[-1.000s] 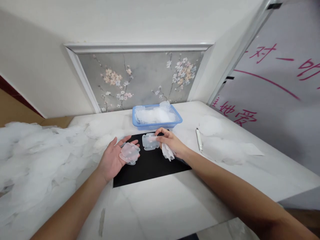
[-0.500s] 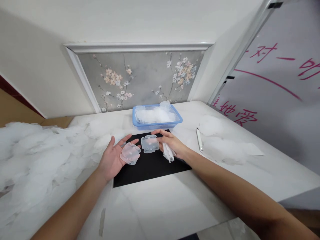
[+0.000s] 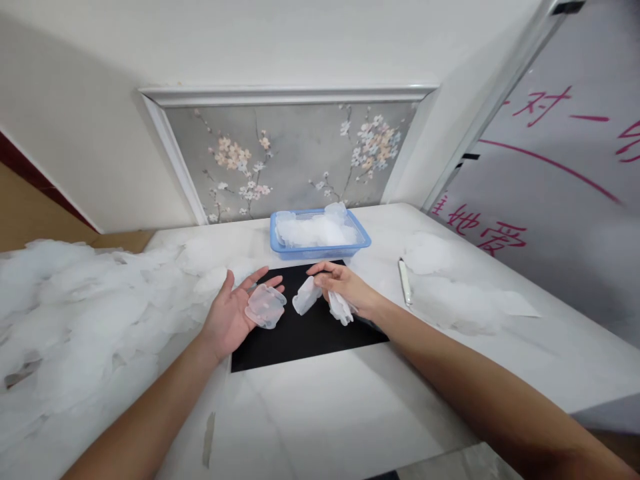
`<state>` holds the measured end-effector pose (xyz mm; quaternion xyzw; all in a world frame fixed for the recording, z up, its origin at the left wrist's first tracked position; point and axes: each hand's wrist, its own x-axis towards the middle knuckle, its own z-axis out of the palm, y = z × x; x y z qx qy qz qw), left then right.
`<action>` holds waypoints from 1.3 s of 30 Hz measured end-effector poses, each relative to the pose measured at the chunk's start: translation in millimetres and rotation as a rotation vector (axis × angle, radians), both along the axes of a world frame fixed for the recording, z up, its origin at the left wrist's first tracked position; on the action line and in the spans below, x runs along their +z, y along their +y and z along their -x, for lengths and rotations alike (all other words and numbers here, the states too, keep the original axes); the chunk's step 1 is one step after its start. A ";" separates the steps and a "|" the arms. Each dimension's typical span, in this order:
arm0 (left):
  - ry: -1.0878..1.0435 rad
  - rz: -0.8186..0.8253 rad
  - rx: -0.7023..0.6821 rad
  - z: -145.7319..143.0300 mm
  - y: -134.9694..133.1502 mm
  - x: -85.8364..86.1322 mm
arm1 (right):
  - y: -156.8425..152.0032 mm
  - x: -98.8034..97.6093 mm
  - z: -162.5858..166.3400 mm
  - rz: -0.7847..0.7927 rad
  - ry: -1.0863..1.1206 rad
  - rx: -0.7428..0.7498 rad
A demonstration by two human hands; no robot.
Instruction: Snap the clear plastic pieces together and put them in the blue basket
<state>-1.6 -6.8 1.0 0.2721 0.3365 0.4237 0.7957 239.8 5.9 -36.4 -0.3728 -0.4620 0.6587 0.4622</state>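
My left hand [image 3: 233, 317] lies palm up with its fingers spread, and a translucent plastic piece [image 3: 266, 307] with a wavy outline rests on the fingers. To its right, my right hand [image 3: 345, 287] pinches another translucent plastic piece [image 3: 307, 295] between thumb and fingertips, tilted over the mat. A small bunch of similar pieces [image 3: 341, 309] is tucked against the palm of that same hand, partly hidden by it. Both hands are above a black mat [image 3: 280, 350] on the white table.
Behind the mat stands a blue basket [image 3: 320, 253] filled with translucent pieces. A large heap of them [image 3: 75, 333] covers the table's left side. On the right lie a white-handled knife-like tool [image 3: 405, 283] and more loose pieces [image 3: 455, 303]. A wall panel rises behind.
The piece in my right fingers has turned from facing me flat to a tilted angle. My left hand still carries its piece. The view has shifted slightly.
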 end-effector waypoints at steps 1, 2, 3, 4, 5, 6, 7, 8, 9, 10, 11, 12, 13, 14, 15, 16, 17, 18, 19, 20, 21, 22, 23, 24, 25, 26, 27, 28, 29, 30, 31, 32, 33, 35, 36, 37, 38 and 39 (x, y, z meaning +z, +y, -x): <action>-0.008 -0.002 -0.003 0.2 -0.2 -0.5 | -0.4 -0.4 0.2 0.002 -0.004 0.012; -0.016 -0.004 -0.008 0.5 -0.4 -1.1 | -0.9 -0.6 0.4 0.005 -0.007 0.026; -0.024 -0.008 -0.014 0.7 -0.5 -1.6 | -1.4 -0.6 0.8 0.005 -0.009 0.038; -0.030 -0.012 -0.020 1.1 -0.6 -2.0 | -1.9 -0.4 1.5 0.004 -0.011 0.048; -0.035 -0.019 -0.023 1.4 -0.6 -2.3 | -2.5 -0.1 2.5 0.001 -0.012 0.054; -0.038 -0.026 -0.024 1.7 -0.7 -2.5 | -3.0 0.3 4.0 -0.001 -0.017 0.061; -0.039 -0.033 -0.024 2.1 -0.8 -2.6 | -3.6 0.6 6.2 -0.004 -0.023 0.070; -0.038 -0.040 -0.026 2.4 -1.0 -2.7 | -4.3 0.9 9.4 -0.009 -0.031 0.081; -0.036 -0.048 -0.030 2.7 -1.4 -2.8 | -5.2 1.1 13.5 -0.022 -0.044 0.094; -0.034 -0.058 -0.038 2.8 -1.9 -2.9 | -6.5 1.0 18.7 -0.042 -0.060 0.107; -0.033 -0.070 -0.048 2.7 -2.7 -3.0 | -8.0 0.7 24.6 -0.070 -0.081 0.117; -0.032 -0.085 -0.055 2.4 -3.6 -3.3 | -9.6 0.4 31.1 -0.100 -0.105 0.121; -0.029 -0.103 -0.063 1.8 -4.7 -3.6 | -10.7 0.3 37.6 -0.129 -0.129 0.120; -0.023 -0.126 -0.070 1.1 -5.9 -3.9 | -11.1 0.9 43.5 -0.156 -0.153 0.115; -0.012 -0.152 -0.078 0.4 -6.9 -4.4 | -9.9 2.8 48.3 -0.181 -0.177 0.107; 0.005 -0.182 -0.084 -0.1 -7.7 -4.9 | -6.7 6.4 51.3 -0.212 -0.210 0.091; 0.030 -0.222 -0.085 -0.2 -8.1 -5.7 | -0.9 12.2 52.3 -0.252 -0.259 0.066; 0.074 -0.273 -0.076 0.3 -7.8 -6.7 | 7.6 20.3 51.4 -0.303 -0.328 0.028; 0.143 -0.337 -0.050 1.5 -6.8 -8.0 | 18.9 30.4 48.8 -0.364 -0.425 -0.026; 0.240 -0.412 -0.006 3.6 -5.0 -9.6 | 32.6 41.6 45.1 -0.426 -0.548 -0.089; 0.363 -0.494 0.042 6.4 -2.6 -11.6 | 48.4 53.0 41.0 -0.482 -0.667 -0.154; 0.500 -0.582 0.081 10.0 0.4 -13.8 | 65.4 63.3 37.1 -0.513 -0.794 -0.198; 0.635 -0.671 0.105 14.1 3.8 -16.0 | 82.8 71.5 34.1 -0.518 -0.930 -0.237; 0.749 -0.758 0.109 18.5 7.3 -18.3 | 99.6 76.7 32.3 -0.504 -1.058 -0.278; 0.833 -0.836 0.097 22.9 10.7 -20.3 | 115.1 78.8 31.6 -0.462 -1.180 -0.294; 0.884 -0.899 0.081 27.2 13.9 -21.9 | 128.4 78.0 31.9 -0.440 -1.290 -0.313; 0.908 -0.942 0.072 31.2 16.8 -23.1 | 139.3 75.0 33.0 -0.438 -1.383 -0.337; 0.913 -0.964 0.078 34.8 19.3 -23.7 | 147.2 70.8 34.3 -0.448 -1.448 -0.353; 0.914 -0.968 0.091 38.0 21.4 -23.7 | 152.1 66.3 35.7 -0.456 -1.490 -0.347; 0.919 -0.964 0.107 41.0 23.1 -23.2 | 153.8 62.2 37.0 -0.465 -1.514 -0.334; 0.932 -0.959 0.124 43.9 24.4 -22.3 | 152.3 58.8 38.2 -0.491 -1.521 -0.327; 0.956 -0.955 0.134 46.9 25.5 -21.3 | 147.5 56.1 39.6 -0.539 -1.515 -0.337; 0.983 -0.952 0.135 50.0 26.3 -20.4 | 139.4 53.7 41.3 -0.609 -1.492 -0.363; 1.023 -0.945 0.089 56.9 27.6 -19.5 | 114.1 47.0 47.1 -0.799 -1.383 -0.396; 1.031 -0.941 0.041 60.5 28.0 -19.7 | 97.8 41.7 51.3 -0.868 -1.296 -0.344; 1.033 -0.938 -0.013 64.0 28.2 -20.5 | 80.0 34.6 56.5 -0.895 -1.196 -0.208; 1.030 -0.937 -0.062 67.2 28.1 -21.6 | 61.6 26.1 62.4 -0.892 -1.082 -0.042; 1.025 -0.940 -0.096 69.8 27.8 -22.7 | 43.7 16.7 68.5 -0.870 -0.992 0.083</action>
